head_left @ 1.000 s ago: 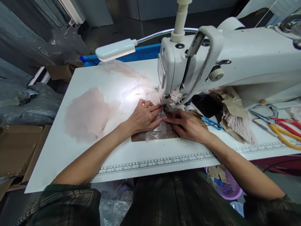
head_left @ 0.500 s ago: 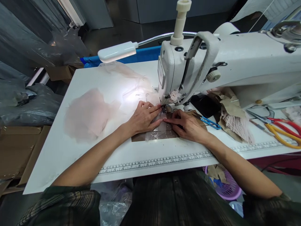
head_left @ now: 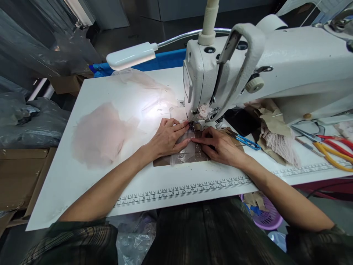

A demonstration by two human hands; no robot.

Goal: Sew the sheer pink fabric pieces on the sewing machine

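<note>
from the head camera: a small sheer piece (head_left: 187,152), see-through and glossy, faintly wrinkled, with a brown patch (head_left: 162,161) showing through it and past its left side. laid flat on the white bench (head_left: 82,184) near the middle of the front edge, far end drawn up to the presser foot (head_left: 196,126) of the white sewing machine (head_left: 275,66). pressed down on its left part by the left hand (head_left: 168,138), palm down, fingers straight and pointing right toward the foot. pressed down on its right part by the right hand (head_left: 220,147), forefinger stretched leftward. both hands spread flat, clamped on nothing, fingertips nearly meeting over the piece. brightly lit from a white gooseneck lamp (head_left: 129,55) above the back edge. toward the left edge, a loose heap of pale pink gauze (head_left: 99,134). just right of the right hand, blue thread snips (head_left: 246,141). nearer the right edge, yellow and red scissors (head_left: 331,149). along the front edge, a printed ruler (head_left: 182,189). below the front edge on the right, a purple basket (head_left: 264,217).
</note>
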